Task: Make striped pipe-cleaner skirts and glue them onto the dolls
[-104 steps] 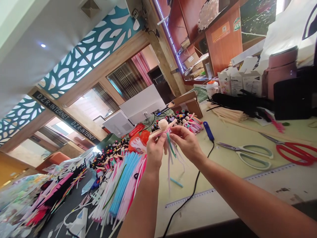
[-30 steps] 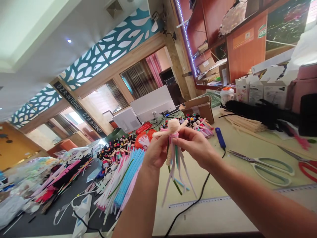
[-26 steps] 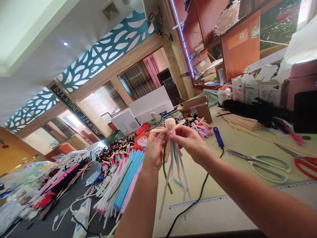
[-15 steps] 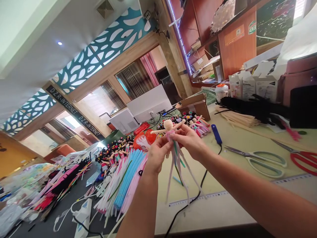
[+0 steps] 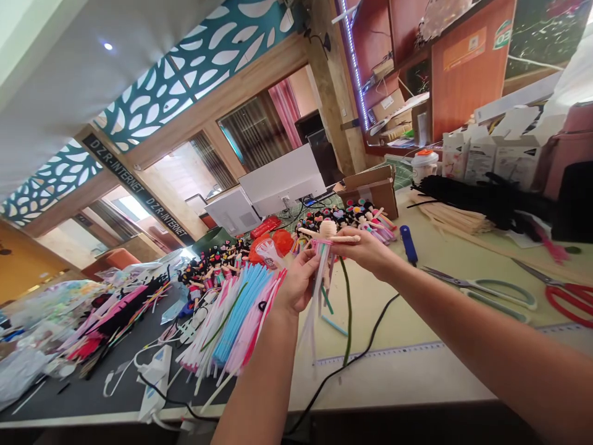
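Note:
A small pipe-cleaner doll [image 5: 328,230] with a cream head, stretched-out arms and a pink band at the chest is held up over the table. My left hand [image 5: 299,279] pinches the pale pink strands below its chest. At the doll's other side, my right hand [image 5: 364,250] has fingers closed around the body and under one arm. The pale strands [image 5: 312,312] hang down in a blurred bunch. A dark green pipe cleaner [image 5: 347,309] runs down just right of them; I cannot tell whether it is attached. A light blue piece [image 5: 334,326] lies on the table beneath.
To the right are a blue-handled tool [image 5: 408,245] with a black cord, green-handled scissors [image 5: 498,293] and red-handled scissors [image 5: 569,300]. A ruler [image 5: 384,354] lies near the front edge. Bundles of pipe cleaners [image 5: 241,312] fill the left, finished dolls [image 5: 365,216] stand behind.
The doll's pale strands, spread apart before, now hang together toward the left. My right hand has shifted to the doll's arm side. The camera view has moved slightly.

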A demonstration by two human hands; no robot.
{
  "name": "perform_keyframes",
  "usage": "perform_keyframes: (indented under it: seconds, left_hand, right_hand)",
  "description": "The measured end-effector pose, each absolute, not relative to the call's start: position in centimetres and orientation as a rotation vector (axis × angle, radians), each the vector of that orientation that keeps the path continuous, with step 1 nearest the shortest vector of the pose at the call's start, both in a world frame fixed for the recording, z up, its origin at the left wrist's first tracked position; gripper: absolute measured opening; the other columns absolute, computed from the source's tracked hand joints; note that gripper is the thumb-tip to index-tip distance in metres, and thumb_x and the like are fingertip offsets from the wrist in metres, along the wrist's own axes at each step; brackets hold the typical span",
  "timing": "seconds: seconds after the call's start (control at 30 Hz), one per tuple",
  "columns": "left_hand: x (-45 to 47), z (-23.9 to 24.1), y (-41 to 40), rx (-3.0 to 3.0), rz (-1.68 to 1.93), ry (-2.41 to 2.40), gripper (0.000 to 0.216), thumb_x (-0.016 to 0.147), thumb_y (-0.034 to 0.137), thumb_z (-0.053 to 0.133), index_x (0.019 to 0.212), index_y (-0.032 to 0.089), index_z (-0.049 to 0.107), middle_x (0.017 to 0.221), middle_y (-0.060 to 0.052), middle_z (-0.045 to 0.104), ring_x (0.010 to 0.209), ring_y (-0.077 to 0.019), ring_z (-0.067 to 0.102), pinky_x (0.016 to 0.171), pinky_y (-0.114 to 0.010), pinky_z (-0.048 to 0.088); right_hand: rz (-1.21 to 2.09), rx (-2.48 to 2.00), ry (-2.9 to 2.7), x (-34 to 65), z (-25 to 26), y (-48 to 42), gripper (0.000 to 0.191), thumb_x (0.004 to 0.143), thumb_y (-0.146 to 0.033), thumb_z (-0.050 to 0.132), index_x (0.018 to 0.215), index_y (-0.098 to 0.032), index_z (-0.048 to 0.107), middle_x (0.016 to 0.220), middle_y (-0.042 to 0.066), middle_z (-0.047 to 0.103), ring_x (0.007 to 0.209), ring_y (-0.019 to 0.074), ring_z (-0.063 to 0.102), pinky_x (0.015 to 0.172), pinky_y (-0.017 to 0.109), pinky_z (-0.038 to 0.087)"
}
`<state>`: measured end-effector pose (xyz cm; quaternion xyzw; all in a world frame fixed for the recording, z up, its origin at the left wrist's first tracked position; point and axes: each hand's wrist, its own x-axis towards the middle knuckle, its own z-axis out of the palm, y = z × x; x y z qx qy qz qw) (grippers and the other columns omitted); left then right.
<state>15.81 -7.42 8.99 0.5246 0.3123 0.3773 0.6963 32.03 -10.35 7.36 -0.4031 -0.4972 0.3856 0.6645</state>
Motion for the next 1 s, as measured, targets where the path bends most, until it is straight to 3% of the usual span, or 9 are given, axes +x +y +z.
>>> perform_keyframes:
  seconds: [0.23, 0.43, 0.6, 0.73, 1.0]
  left_hand:
    - [14.6, 7.8, -7.0, 1.120, 0.835, 0.664, 0.035, 0.074, 0.031, 0.081, 0.097, 0.014, 0.061, 0.068, 0.001, 0.064, 0.051, -0.0089, 0.057, 0.047, -0.019, 0.044]
    - [14.5, 6.4, -7.1, 1.002, 0.874, 0.648, 0.042, 0.061, 0.023, 0.089, 0.094, 0.015, 0.063, 0.074, 0.001, 0.067, 0.057, -0.0090, 0.060, 0.053, -0.021, 0.048]
    - [14.9, 5.1, -7.9, 1.024, 0.690, 0.594, 0.045, 0.059, 0.037, 0.091, 0.090, 0.014, 0.068, 0.063, 0.003, 0.062, 0.054, -0.0099, 0.056, 0.055, -0.025, 0.050]
    - [14.8, 4.4, -7.9, 1.028, 0.752, 0.638, 0.045, 0.055, 0.038, 0.093, 0.086, 0.014, 0.070, 0.074, 0.000, 0.067, 0.064, -0.0103, 0.059, 0.062, -0.025, 0.049]
    - [15.1, 4.4, -7.3, 1.137, 0.781, 0.663, 0.044, 0.060, 0.045, 0.089, 0.079, 0.014, 0.064, 0.066, 0.001, 0.064, 0.054, -0.0091, 0.054, 0.054, -0.023, 0.045]
  right_hand:
    - [1.260, -0.823, -0.953, 32.1, 6.4, -10.6, 0.040, 0.051, -0.044, 0.092, 0.073, -0.018, 0.071, 0.070, -0.001, 0.062, 0.063, 0.0114, 0.054, 0.060, 0.027, 0.044]
    - [1.313, -0.785, -0.934, 32.0, 5.5, -10.3, 0.042, 0.053, -0.045, 0.093, 0.080, -0.018, 0.075, 0.066, -0.002, 0.062, 0.056, 0.0094, 0.050, 0.054, 0.026, 0.042]
    - [1.314, -0.769, -0.948, 32.1, 4.8, -10.4, 0.037, 0.057, -0.045, 0.091, 0.077, -0.019, 0.075, 0.071, 0.000, 0.067, 0.063, 0.0119, 0.057, 0.060, 0.027, 0.047]
    - [1.327, -0.786, -0.976, 32.2, 4.8, -10.9, 0.037, 0.058, -0.046, 0.091, 0.079, -0.018, 0.077, 0.076, 0.002, 0.070, 0.069, 0.0125, 0.061, 0.066, 0.027, 0.050]
    - [1.434, -0.786, -0.932, 32.5, 4.5, -11.7, 0.041, 0.055, -0.043, 0.093, 0.084, -0.018, 0.078, 0.073, 0.000, 0.071, 0.063, 0.0100, 0.061, 0.056, 0.021, 0.049]
